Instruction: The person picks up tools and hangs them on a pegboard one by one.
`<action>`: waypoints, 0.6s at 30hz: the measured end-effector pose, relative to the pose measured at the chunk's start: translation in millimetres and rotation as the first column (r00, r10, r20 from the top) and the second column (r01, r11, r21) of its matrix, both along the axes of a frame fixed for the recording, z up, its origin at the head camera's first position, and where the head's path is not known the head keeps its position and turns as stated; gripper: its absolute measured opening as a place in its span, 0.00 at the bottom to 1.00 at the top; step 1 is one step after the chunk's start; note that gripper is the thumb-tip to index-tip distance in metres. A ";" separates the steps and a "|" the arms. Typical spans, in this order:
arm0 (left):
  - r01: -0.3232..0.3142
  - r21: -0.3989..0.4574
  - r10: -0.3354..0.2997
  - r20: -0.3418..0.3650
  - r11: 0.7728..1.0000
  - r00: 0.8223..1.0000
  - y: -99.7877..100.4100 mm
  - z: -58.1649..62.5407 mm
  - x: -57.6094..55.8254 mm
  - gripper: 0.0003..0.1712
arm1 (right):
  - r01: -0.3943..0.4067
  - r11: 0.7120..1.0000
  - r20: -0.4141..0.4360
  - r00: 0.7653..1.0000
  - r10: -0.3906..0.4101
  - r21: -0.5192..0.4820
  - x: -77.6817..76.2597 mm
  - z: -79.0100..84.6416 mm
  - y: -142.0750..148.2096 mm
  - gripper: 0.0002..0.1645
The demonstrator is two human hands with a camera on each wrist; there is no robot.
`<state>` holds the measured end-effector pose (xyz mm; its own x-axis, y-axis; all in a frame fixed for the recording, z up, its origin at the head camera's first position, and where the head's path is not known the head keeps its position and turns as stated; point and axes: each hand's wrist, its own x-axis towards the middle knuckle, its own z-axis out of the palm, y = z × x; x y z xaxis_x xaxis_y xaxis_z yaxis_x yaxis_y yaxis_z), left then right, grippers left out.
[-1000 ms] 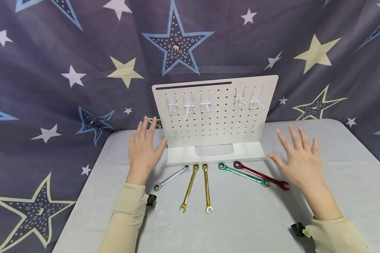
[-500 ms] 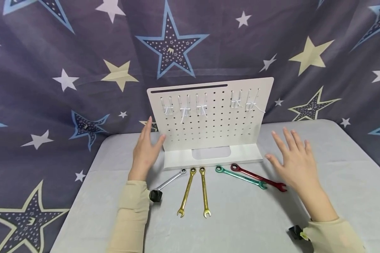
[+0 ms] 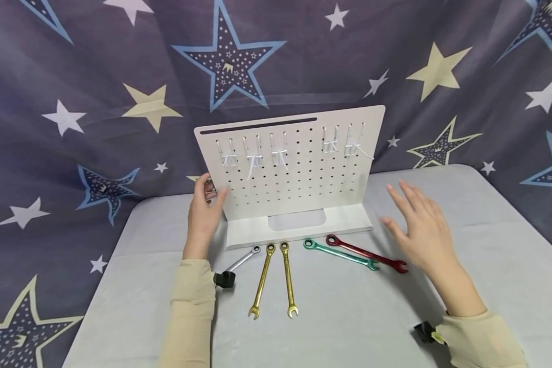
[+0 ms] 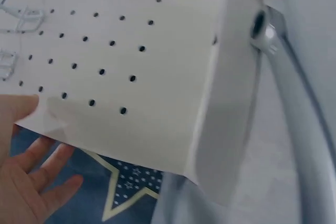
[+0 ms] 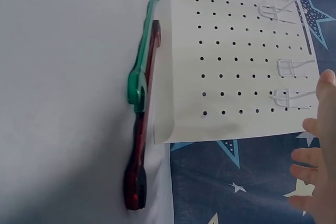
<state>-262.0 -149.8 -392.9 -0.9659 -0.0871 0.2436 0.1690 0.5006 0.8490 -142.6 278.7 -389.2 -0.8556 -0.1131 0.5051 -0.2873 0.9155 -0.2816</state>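
Observation:
A white pegboard (image 3: 294, 189) stands upright on its base, with several white wire hooks (image 3: 279, 153) in its upper rows. At its left edge, my left hand (image 3: 200, 220) has the thumb in front and curled fingers behind, gripping the board's side; the left wrist view shows this too. My right hand (image 3: 424, 232) is held off the board's right side, fingers spread and holding nothing. Before the base lie a silver wrench (image 3: 244, 259), two gold wrenches (image 3: 262, 283), a green wrench (image 3: 342, 254) and a red wrench (image 3: 367, 252); the green overlaps the red.
The grey-covered table (image 3: 331, 327) ends at a dark curtain (image 3: 285, 66) with stars, close behind the pegboard. A black wrist camera (image 3: 224, 279) on the left sleeve hides the silver wrench's near end.
The left hand has turned and its fingers have curled behind the board's left edge. The right hand stays raised, its fingers a little closer together. The head view has shifted slightly.

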 end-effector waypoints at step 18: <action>0.012 -0.067 -0.008 0.048 0.998 0.999 -3.9 -13.2 -10.2 0.27 | -0.156 0.945 0.131 0.971 0.201 -0.288 3.2 5.7 8.4 0.32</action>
<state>-272.2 -153.6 -406.2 -0.9773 -0.0623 0.2027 0.1347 0.5557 0.8204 -139.4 287.1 -383.5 -0.9047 -0.1475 0.3997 -0.3710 0.7341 -0.5687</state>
